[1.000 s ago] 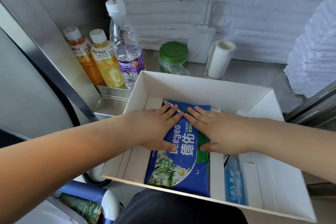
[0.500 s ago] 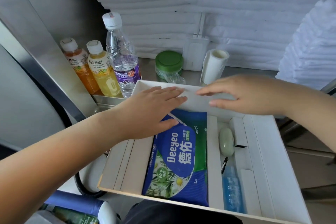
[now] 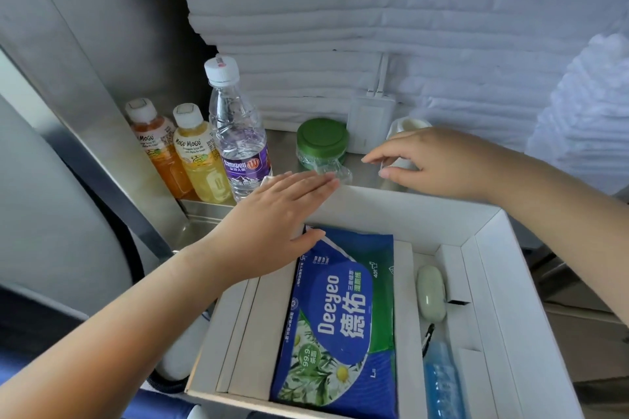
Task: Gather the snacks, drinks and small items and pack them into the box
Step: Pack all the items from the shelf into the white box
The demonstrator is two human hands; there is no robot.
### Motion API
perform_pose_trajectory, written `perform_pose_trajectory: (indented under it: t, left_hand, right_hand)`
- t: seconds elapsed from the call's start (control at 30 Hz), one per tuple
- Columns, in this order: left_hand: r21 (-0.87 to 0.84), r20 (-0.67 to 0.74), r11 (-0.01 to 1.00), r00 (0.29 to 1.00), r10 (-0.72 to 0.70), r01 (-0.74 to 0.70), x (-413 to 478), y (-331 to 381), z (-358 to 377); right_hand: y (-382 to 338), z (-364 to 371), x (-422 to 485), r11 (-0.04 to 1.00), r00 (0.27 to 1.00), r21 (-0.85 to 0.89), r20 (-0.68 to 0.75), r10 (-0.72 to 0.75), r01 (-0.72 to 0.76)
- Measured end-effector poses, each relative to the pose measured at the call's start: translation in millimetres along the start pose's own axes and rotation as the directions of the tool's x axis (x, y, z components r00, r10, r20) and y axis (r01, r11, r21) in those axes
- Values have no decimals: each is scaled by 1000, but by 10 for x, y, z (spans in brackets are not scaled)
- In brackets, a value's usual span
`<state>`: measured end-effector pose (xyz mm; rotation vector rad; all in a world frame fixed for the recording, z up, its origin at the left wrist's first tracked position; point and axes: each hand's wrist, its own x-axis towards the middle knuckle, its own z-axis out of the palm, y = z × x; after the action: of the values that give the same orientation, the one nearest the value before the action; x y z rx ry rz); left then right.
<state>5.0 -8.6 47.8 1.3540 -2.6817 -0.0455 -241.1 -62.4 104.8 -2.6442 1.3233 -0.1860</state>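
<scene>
A white cardboard box (image 3: 401,211) sits in front of me. Inside it lie a blue wet-wipes pack (image 3: 340,323), a pale oval case (image 3: 431,292) and a blue item (image 3: 442,381) in the right slot. My left hand (image 3: 275,218) hovers flat over the box's back left corner, fingers straight, holding nothing. My right hand (image 3: 435,163) reaches past the back wall, fingers loosely bent, in front of a white roll (image 3: 406,124). A green-lidded jar (image 3: 321,139) with clear wrap stands between the hands.
On the steel shelf at back left stand an orange drink bottle (image 3: 156,146), a yellow drink bottle (image 3: 200,153) and a water bottle (image 3: 238,133). A white charger (image 3: 369,122) leans on stacked white towels (image 3: 340,27). A steel frame (image 3: 85,133) runs down the left.
Both hands lifted off the wipes pack and moved toward the back of the box. The right hand went past the back wall to the white roll. The camera tilted down.
</scene>
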Motion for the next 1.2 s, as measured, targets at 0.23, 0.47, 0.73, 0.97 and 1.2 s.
perform_pose_trajectory:
  t: [0.23, 0.47, 0.73, 0.97, 1.2]
  left_hand:
    - [-111, -43, 994, 999, -20, 15, 3, -23, -7]
    - [-135, -73, 991, 997, -34, 24, 0, 1, -20]
    - [-96, -41, 995, 999, -24, 20, -7, -13, 19]
    - [-114, -33, 993, 999, -30, 26, -14, -22, 33]
    - [-97, -12, 995, 1000, -15, 14, -32, -23, 52]
  right_hand:
    - [-170, 154, 453, 995, 995, -19, -40, -95, 94]
    - [-600, 1, 919, 958, 904, 18, -336, -264, 287]
    - [-868, -14, 1255, 900, 840, -48, -341, -423, 434]
    - [-767, 37, 1207, 870, 803, 220, -530, -274, 442]
    - [-626, 107, 1059, 898, 768, 244, -625, -142, 365]
